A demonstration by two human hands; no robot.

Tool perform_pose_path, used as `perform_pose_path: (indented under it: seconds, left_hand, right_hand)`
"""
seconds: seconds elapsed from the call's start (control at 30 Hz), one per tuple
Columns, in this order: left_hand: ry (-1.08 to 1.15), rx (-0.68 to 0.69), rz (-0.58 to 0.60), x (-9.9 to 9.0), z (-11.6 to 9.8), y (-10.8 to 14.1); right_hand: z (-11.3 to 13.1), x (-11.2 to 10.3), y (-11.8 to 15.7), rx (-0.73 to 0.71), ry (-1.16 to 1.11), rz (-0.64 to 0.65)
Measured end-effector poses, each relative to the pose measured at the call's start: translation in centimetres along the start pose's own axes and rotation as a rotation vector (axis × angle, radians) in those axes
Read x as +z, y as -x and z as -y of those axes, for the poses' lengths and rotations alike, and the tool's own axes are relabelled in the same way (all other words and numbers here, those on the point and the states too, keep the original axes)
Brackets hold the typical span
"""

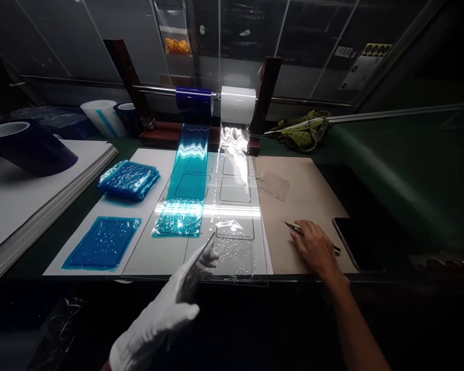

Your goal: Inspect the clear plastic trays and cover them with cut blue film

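Note:
My left hand, in a white glove, is raised over the front edge of the work sheet. Its fingers grip a thin clear plate, seen nearly edge-on; much of the plate is hard to make out. My bare right hand rests on the tan board, closed around a slim craft knife whose pointed tip faces left. Between the hands lies a clear film strip, with a blue film strip to its left. Both run over a sheet with drawn rounded rectangles.
A blue film roll and white film roll hang on a rod. Left are stacked blue-filmed pieces and a single one. A loose clear plate lies on the board; a phone and green pouch are right.

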State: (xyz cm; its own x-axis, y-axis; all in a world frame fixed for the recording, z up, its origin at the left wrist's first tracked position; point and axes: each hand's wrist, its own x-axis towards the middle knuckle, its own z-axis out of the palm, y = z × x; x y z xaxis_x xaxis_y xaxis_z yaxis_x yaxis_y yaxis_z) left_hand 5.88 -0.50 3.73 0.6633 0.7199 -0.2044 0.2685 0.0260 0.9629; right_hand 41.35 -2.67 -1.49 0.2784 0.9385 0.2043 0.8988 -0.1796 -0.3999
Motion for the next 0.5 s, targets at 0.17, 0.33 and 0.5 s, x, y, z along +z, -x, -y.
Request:
perform_pose_path:
  seconds: [0.17,0.33,0.5]
  left_hand:
    - [0.329,-0.016,-0.146,0.2,1.2,0.9]
    - [0.592,-0.074,-0.206,-0.5,-0.1,1.4]
    - [0.798,-0.122,-0.145,-1.5,0.5,2.4]
  right_hand:
    - [9.0,-2.2,7.9,-0.377,-0.536,0.365]
    - [12.5,-1.2,12.5,-0.389,-0.601,0.673]
    - [8.3,-2.1,12.4,-0.175,-0.176,0.433]
